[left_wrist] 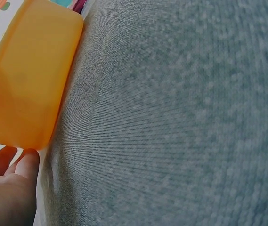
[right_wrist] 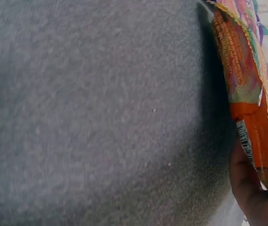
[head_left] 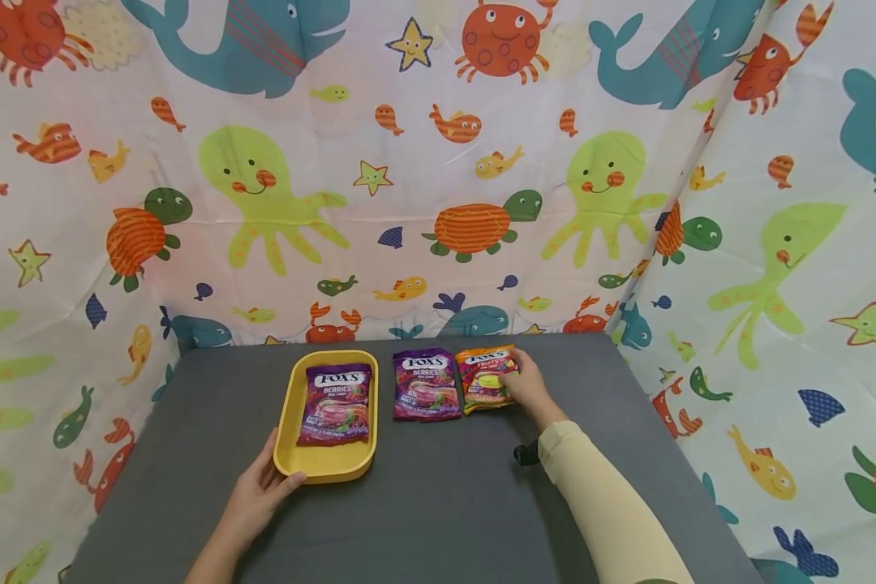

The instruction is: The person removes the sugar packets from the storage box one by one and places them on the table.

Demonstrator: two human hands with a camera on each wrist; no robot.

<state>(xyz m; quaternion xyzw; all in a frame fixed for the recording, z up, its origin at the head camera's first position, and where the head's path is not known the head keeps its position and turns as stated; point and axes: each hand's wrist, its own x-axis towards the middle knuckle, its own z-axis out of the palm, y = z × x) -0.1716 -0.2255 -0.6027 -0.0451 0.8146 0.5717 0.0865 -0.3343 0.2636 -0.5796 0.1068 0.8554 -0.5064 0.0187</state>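
My left hand (head_left: 257, 491) grips the near left corner of a yellow plastic tray (head_left: 283, 430), thumb along the near side and fingers along the left. In the left wrist view the fingertips (left_wrist: 28, 162) press the wall of the tray (left_wrist: 37, 70). Inside it lies a purple candy bag (head_left: 336, 405) marked Fox's Berries. My right hand (head_left: 531, 388) pinches the right edge of an orange Fox's Fruits candy bag (head_left: 484, 381). Seen from the right wrist, the orange bag (right_wrist: 247, 94) tilts up with its back showing, a finger beneath it.
A second purple Fox's Berries bag (head_left: 427, 387) lies flat between the tray and the orange bag. All of it is on a grey cloth-covered table (head_left: 409, 511). A curtain (head_left: 409, 284) printed with sea animals borders the back and both sides.
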